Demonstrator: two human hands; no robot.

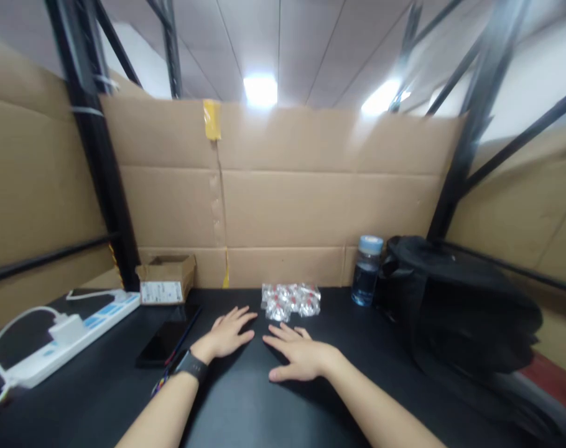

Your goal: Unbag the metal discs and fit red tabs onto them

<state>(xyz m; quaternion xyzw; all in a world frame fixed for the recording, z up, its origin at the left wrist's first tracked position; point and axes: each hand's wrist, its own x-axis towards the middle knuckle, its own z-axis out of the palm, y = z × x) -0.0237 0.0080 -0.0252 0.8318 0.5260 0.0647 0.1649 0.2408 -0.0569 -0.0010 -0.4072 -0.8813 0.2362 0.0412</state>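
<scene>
My left hand point(228, 334) lies palm down on the black table point(264, 410), its fingers spread and nothing in them. A dark band point(192, 366) circles that wrist. To its right, my right hand point(299, 354) rests the same way, fingers apart and holding nothing. Just beyond both hands sits a cluster of small clear, shiny packets point(291, 300) with red marks; neither hand touches them. What is inside the packets is too blurred to tell. Left of my left hand lies a dark flat phone-like slab point(164, 342).
A white power strip point(73, 348) with a plugged-in charger and cable runs along the left. An open cardboard box point(167, 280) stands at the back left. A blue-capped bottle point(366, 274) and a black bag point(464, 311) occupy the right. Cardboard walls point(283, 211) enclose the table.
</scene>
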